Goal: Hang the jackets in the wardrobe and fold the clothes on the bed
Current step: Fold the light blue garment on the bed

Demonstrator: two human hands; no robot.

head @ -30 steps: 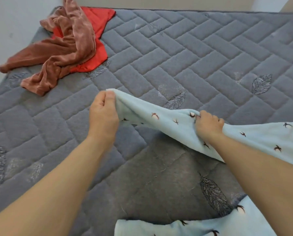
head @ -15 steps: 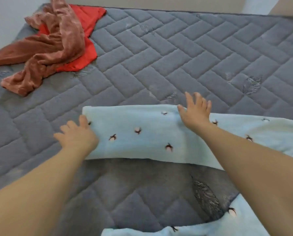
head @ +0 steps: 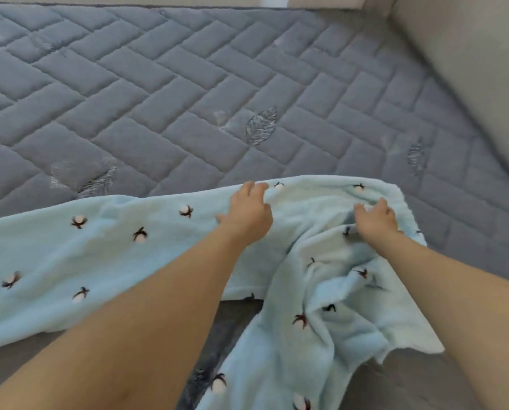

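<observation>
Broadly, the bed (head: 164,93) filled the view, its grey quilted mattress cover stitched in a herringbone of rectangles with a few leaf motifs sewn into it. A plain beige panel (head: 466,72) rose along the bed's far right edge.

Across the near part of the bed lay the pale blue fleece garment (head: 105,261), printed with small cotton-boll sprigs. One long stretch of it ran flat from the left edge of the view toward the middle, while its right portion was bunched into folds that trailed down toward the bottom of the view.

Both bare forearms reached forward over the garment. The left hand (head: 249,216) rested on the cloth near its far edge, fingers loosely bent and spread, the tips touching the fabric; whether they pinched any of it could not be told. The right hand (head: 376,218) sat further right on the rumpled part, its fingers curled down into the folds and apparently gripping a bunch of the fleece.
</observation>
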